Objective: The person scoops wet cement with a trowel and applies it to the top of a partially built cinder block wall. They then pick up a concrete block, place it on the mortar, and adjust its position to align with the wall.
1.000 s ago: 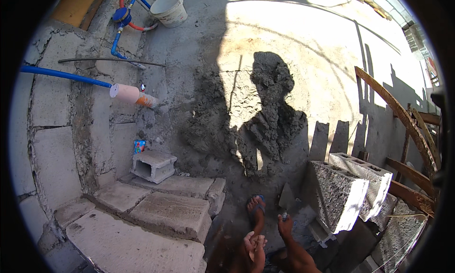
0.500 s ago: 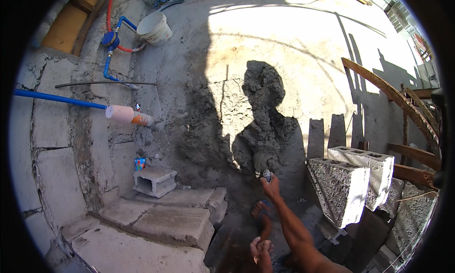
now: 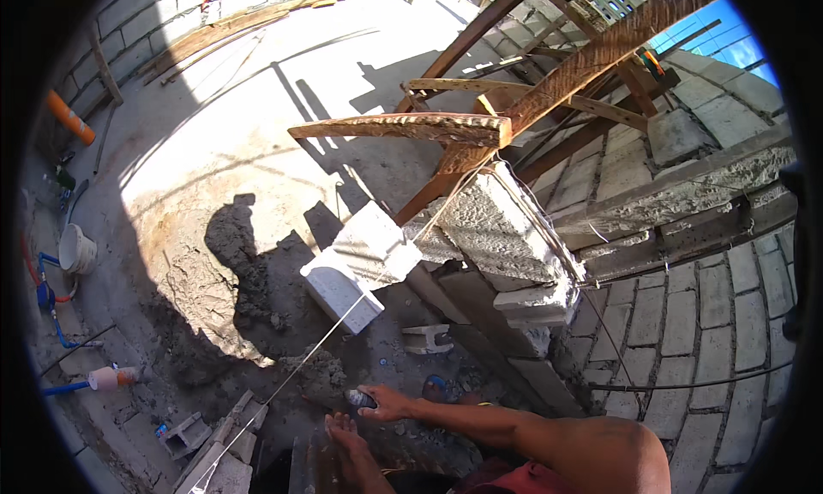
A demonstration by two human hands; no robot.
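Note:
My right hand point(image 3: 387, 403), low in the middle, is closed around the grey, mortar-caked grip point(image 3: 360, 399) of what looks like a trowel; a thin dark edge shows past it, and the rest is hard to make out. Just nearer to me, my left hand point(image 3: 345, 431) is held palm up with fingers stretched, nothing in it. Beyond both hands lies a small lump of wet mortar point(image 3: 319, 371). The large grey mortar heap point(image 3: 201, 292) spreads over the floor farther left, partly under my shadow.
A taut white string point(image 3: 313, 351) crosses diagonally in front of my hands. Hollow blocks point(image 3: 343, 292) stand ahead, beside a block wall point(image 3: 489, 219) and brown timbers point(image 3: 549, 74) on the right. At left are a white bucket point(image 3: 77, 249), a blue pipe point(image 3: 64, 391) and another block point(image 3: 184, 436).
The view has swung to the right, bringing the block wall, timbers and string into sight. My right hand has come back from the heap's edge, near my left hand, which is now opened out.

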